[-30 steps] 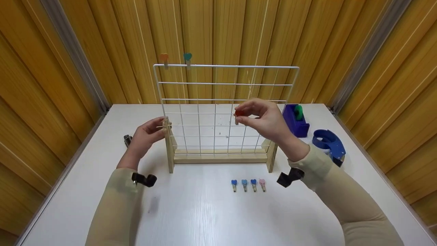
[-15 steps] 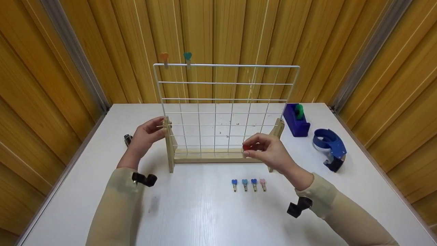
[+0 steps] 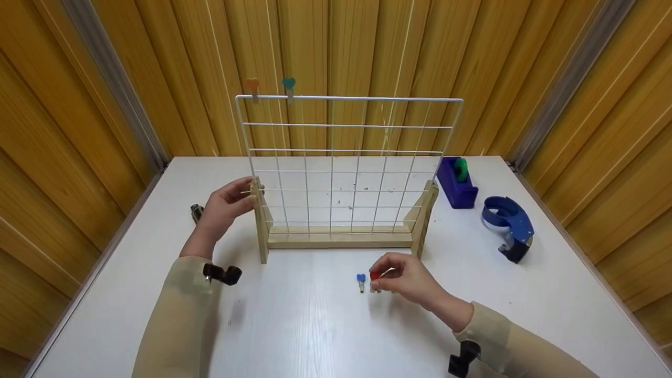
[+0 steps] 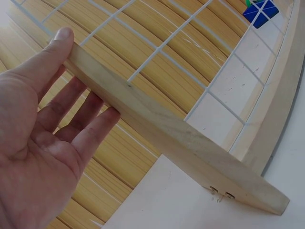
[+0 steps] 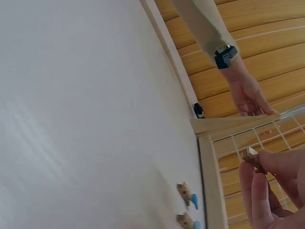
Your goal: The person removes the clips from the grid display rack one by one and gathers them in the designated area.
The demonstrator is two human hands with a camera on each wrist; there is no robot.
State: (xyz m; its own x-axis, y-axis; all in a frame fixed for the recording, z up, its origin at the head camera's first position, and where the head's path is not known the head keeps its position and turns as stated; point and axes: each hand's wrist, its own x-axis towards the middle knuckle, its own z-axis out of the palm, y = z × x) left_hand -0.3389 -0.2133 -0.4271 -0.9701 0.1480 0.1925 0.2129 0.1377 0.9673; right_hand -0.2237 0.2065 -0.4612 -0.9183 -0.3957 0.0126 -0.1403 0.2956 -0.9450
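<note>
Your right hand [image 3: 407, 279] pinches a red-heart clothespin [image 3: 374, 275] near a blue-heart clothespin [image 3: 360, 280]; your left hand [image 3: 223, 206] grips a wooden side post [image 3: 261, 231].

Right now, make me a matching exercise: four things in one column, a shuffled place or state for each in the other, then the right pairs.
Things
1. Red heart clothespin
2. Orange heart clothespin
3. Purple tape dispenser
4. Left hand

Places and states
A. On the white table, with a green ring in it
B. Gripping a wooden upright
C. Pinched by the right hand
D. Clipped to the top wire

Pairs: 1-C, 2-D, 3-A, 4-B
</note>
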